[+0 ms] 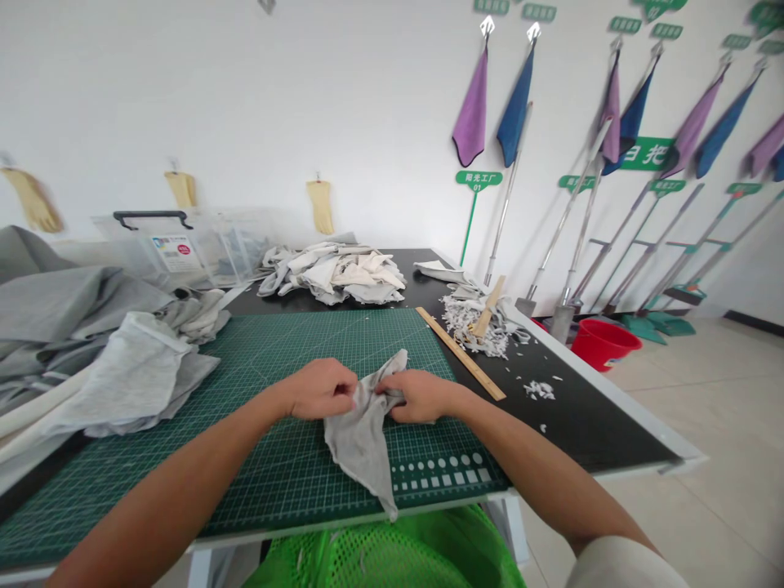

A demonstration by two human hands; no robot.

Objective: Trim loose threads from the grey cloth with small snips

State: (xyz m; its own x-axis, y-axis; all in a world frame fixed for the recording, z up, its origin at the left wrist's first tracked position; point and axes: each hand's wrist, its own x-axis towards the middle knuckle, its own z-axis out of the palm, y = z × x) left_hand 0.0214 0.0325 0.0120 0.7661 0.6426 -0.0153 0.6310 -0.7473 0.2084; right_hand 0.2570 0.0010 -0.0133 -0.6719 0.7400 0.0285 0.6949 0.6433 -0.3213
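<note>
A small grey piece of cloth [363,437] lies crumpled on the green cutting mat [245,482] near the table's front edge. My left hand [322,390] pinches its upper left edge with closed fingers. My right hand [420,395] grips its upper right part, fingers curled round the fabric. The cloth's lower corner trails toward the mat's front edge. A wooden ruler [461,353] lies diagonally just right of my right hand.
A heap of grey fabric [91,351] covers the table's left side. A pile of pale cloth pieces [334,273] sits at the back, clear plastic boxes [177,245] behind. Shredded scraps [481,322] lie at right. A green mesh basket [392,555] stands below the front edge. Mops and a red bucket [603,343] are by the wall.
</note>
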